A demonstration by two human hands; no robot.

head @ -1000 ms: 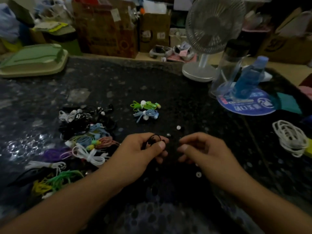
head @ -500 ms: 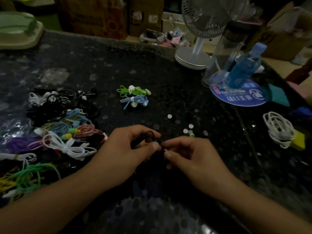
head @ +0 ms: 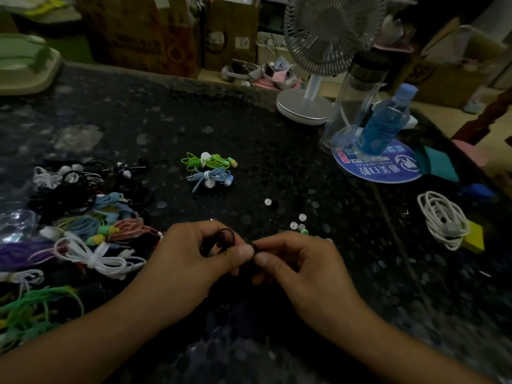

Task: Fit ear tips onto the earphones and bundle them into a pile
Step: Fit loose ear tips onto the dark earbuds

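My left hand (head: pixel 191 259) grips a black earphone (head: pixel 225 236), whose cable loops above my thumb. My right hand (head: pixel 302 264) meets it thumb to thumb and pinches at the earphone's end; what sits between its fingertips is too dark to tell. Loose white ear tips (head: pixel 297 221) lie on the dark table (head: pixel 277 162) just beyond my right hand. A green earphone bundle (head: pixel 206 161) and a light blue bundle (head: pixel 212 177) lie side by side farther back. A heap of loose coloured earphones (head: pixel 83 223) covers the left side.
A white desk fan (head: pixel 318 79), a clear tumbler (head: pixel 354 101) and a blue bottle (head: pixel 385 123) on a round blue mat (head: pixel 388 170) stand at the back right. A coiled white cable (head: pixel 443 220) lies at right. A green tray (head: pixel 25 65) sits far left.
My hands came together: the right hand moved left until its fingertips met the left thumb at the black earphone. The view dipped, then steadied.
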